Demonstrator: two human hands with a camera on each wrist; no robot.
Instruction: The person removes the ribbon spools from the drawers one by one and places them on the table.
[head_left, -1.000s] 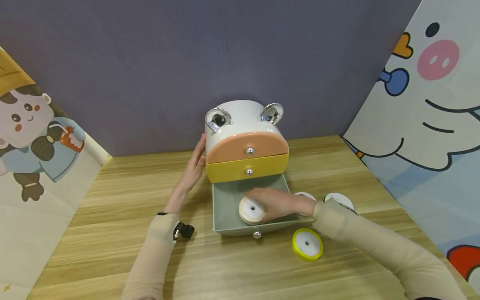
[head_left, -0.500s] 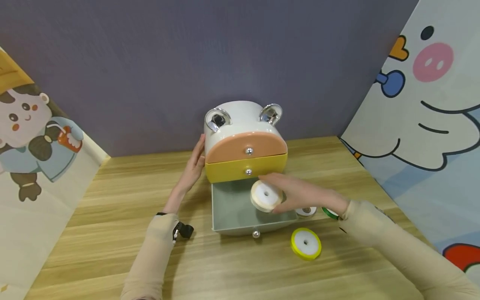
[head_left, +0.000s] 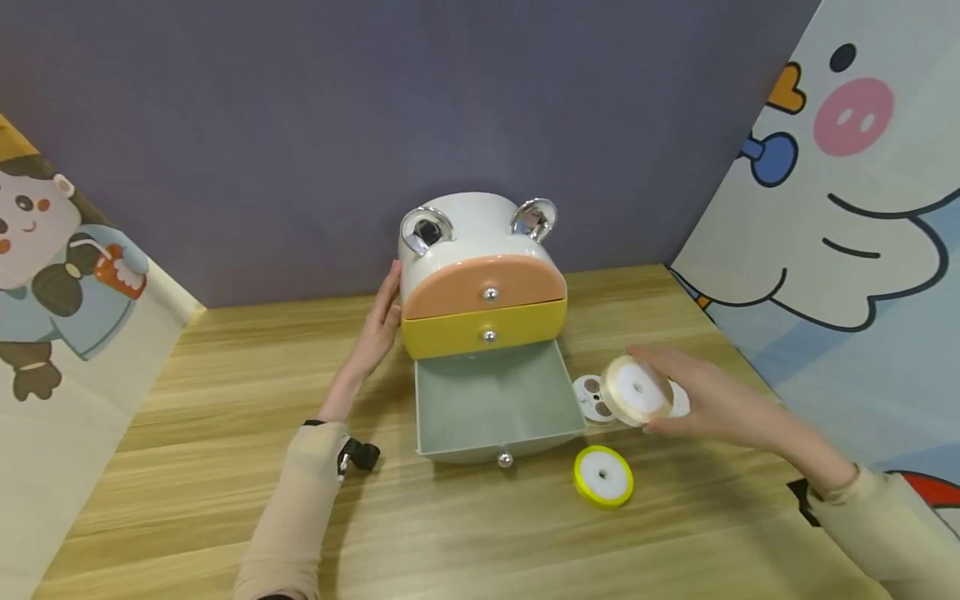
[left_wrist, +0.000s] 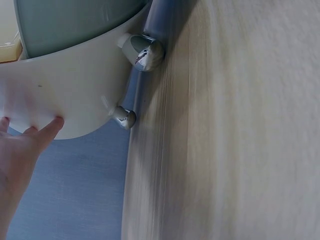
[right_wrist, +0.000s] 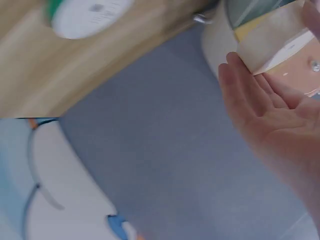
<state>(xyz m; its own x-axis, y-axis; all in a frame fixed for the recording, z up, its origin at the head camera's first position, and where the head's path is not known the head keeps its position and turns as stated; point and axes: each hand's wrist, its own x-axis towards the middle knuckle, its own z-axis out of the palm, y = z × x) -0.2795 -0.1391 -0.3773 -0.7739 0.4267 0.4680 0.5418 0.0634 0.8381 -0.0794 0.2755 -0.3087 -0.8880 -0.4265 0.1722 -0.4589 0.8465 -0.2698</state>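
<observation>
My right hand (head_left: 716, 404) pinches a cream ribbon spool (head_left: 636, 392) by its edge, raised over the table right of the drawer. In the right wrist view the ribbon spool (right_wrist: 272, 40) sits between fingertips and thumb. My left hand (head_left: 375, 333) rests against the left side of a small white cabinet (head_left: 472, 218) with silver ears. Its fingertips touch the white wall in the left wrist view. The cabinet's bottom drawer, grey-green (head_left: 491, 400), is pulled out, with nothing inside. The orange drawer (head_left: 450, 289) and yellow drawer (head_left: 450, 335) above are closed.
A yellow-edged spool (head_left: 603, 476) lies on the wooden table (head_left: 420, 533) in front of the drawer's right corner. A white disc with brown spots (head_left: 591, 398) lies beside the drawer. A green-edged spool (right_wrist: 92, 17) is on the table. A grey wall (head_left: 300, 167) stands behind.
My right hand has lifted the cream ribbon spool out of the bottom drawer and carried it right, past the drawer's side. My left hand stays against the cabinet.
</observation>
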